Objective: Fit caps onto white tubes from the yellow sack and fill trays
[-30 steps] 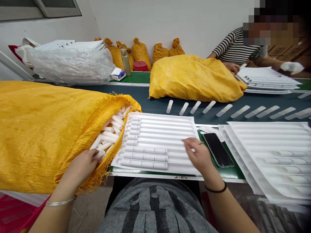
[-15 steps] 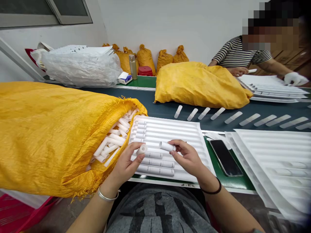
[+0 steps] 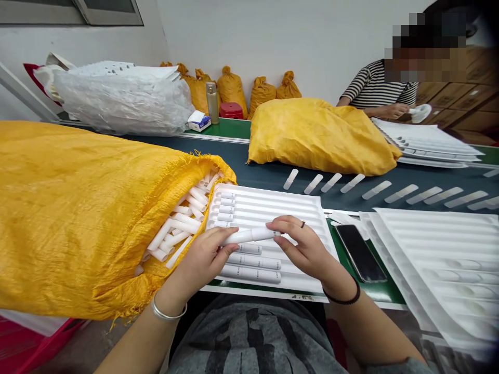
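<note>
In front of me, a glossy white tube (image 3: 238, 237) and a white cap-like tube with small print (image 3: 262, 234) meet end to end, nearly level. My left hand (image 3: 206, 257) is closed on the glossy tube at its left end. The fingers of my right hand (image 3: 303, 246) pinch the printed piece from the right. Both are held just over a white ribbed tray (image 3: 300, 210). Several printed tubes (image 3: 253, 274) lie in its grooves along the near and left sides, partly hidden by my left hand.
At left a large yellow sack (image 3: 97, 202) spills white tubes (image 3: 183, 223). A phone (image 3: 362, 253) and more trays (image 3: 440, 244) lie to the right. Beyond, small tubes rest on a dark belt (image 3: 268, 182) beside another yellow sack (image 3: 315, 135). A co-worker in stripes (image 3: 374, 85) sits across.
The two tubes were apart and now meet end to end. My left hand has turned its tube from facing me to sideways. Tubes on the belt have shifted slightly right. The co-worker's hands have moved.
</note>
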A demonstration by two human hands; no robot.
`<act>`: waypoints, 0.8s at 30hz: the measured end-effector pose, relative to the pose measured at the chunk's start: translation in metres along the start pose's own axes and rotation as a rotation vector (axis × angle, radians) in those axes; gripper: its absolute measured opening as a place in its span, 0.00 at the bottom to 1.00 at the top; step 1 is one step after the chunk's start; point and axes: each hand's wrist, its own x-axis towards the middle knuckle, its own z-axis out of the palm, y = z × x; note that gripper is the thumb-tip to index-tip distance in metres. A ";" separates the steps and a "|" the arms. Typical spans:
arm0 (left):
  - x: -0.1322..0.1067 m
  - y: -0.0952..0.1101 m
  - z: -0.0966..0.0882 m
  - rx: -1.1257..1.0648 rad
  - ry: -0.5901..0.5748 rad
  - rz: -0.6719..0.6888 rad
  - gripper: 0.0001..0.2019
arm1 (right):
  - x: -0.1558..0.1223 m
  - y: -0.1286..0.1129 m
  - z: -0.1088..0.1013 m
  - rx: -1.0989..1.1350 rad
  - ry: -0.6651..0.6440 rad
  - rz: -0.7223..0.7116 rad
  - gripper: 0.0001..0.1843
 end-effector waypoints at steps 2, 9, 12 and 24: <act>-0.002 -0.001 -0.001 -0.004 0.019 0.001 0.14 | 0.001 0.003 0.003 0.016 0.010 0.039 0.14; -0.006 -0.003 0.001 0.070 0.157 0.050 0.14 | 0.006 0.009 0.014 0.097 0.056 0.242 0.12; -0.008 -0.003 0.004 0.045 0.159 0.063 0.14 | 0.007 0.006 0.019 0.092 0.016 0.197 0.12; -0.029 -0.035 0.010 -0.039 -0.024 -0.091 0.17 | 0.022 0.035 0.046 -0.417 -0.297 -0.169 0.15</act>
